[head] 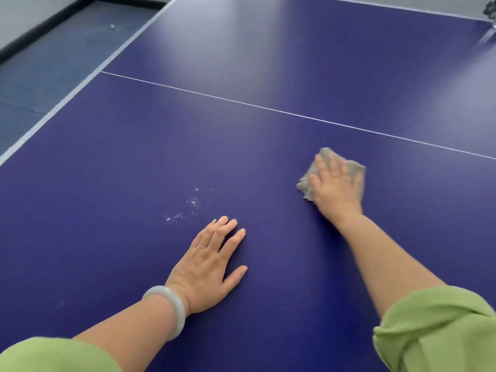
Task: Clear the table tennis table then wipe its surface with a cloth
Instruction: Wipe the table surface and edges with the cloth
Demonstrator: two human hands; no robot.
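Observation:
The blue table tennis table fills most of the view, with a thin white centre line running across it. My right hand lies flat with spread fingers on a crumpled grey cloth and presses it against the surface right of centre; the hand looks blurred. My left hand rests flat on the table nearer to me, fingers straight, with a pale bangle on the wrist. A patch of small white specks lies on the surface just beyond and left of my left hand.
The table's white left edge runs diagonally, with grey-blue floor beyond it and a small pale object lying there. At the far right corner a dark net clamp is partly in view.

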